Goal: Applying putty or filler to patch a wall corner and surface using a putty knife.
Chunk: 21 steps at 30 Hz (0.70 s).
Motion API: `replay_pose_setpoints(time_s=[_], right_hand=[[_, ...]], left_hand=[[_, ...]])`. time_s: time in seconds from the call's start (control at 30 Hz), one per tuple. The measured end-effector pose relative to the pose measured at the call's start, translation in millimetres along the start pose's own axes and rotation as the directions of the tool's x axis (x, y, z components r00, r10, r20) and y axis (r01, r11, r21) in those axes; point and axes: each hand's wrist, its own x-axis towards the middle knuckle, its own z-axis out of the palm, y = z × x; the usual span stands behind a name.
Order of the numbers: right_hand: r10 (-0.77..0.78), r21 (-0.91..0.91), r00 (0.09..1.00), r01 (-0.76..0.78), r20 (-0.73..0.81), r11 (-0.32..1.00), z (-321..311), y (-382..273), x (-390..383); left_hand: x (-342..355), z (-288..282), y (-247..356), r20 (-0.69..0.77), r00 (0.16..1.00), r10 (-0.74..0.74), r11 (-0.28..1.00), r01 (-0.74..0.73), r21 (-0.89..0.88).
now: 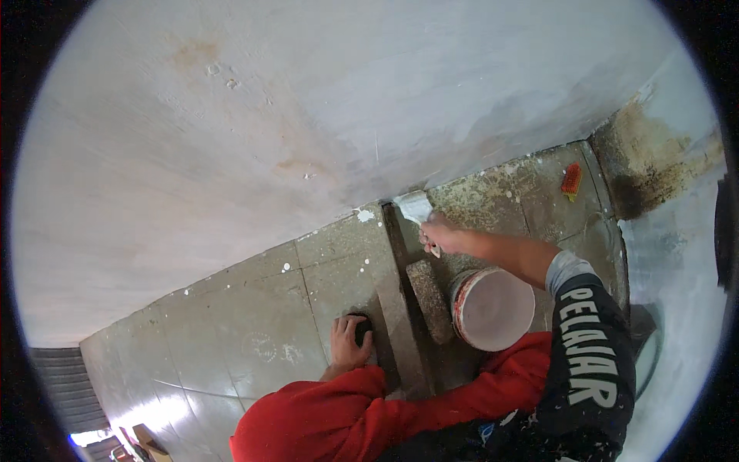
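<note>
My right hand (440,233) grips the handle of a paintbrush (413,206), its white-coated bristles at the foot of the pale wall (308,92), beside a step edge. Below that hand are a rough oblong block (429,300) and a round bucket (495,308) with pale contents and a red-smeared rim. My left hand (349,344) is down on the left part of the tiled floor, fingers curled over a dark object (359,331) that I cannot make out, beside the step.
An orange brush (571,182) lies on the stained tiles at upper right. A narrow step (402,323) divides the floor (269,308). A stained side wall (654,154) bounds the right. A corrugated shutter (54,385) and some cartons (154,445) show at lower left.
</note>
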Motion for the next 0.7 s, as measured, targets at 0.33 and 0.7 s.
replay_pose_setpoints(time_s=[0.33,0.7], right_hand=[[0.063,0.032,0.998,-0.064,0.019,0.997,2,10,5],[-0.028,0.126,0.999,0.033,-0.041,0.992,15,10,-6]], left_hand=[[0,2,-1,-0.024,1.0,0.009,1.0,-0.009,-0.014],[-2,0,-1,-0.008,1.0,0.016,1.0,-0.016,0.019]])
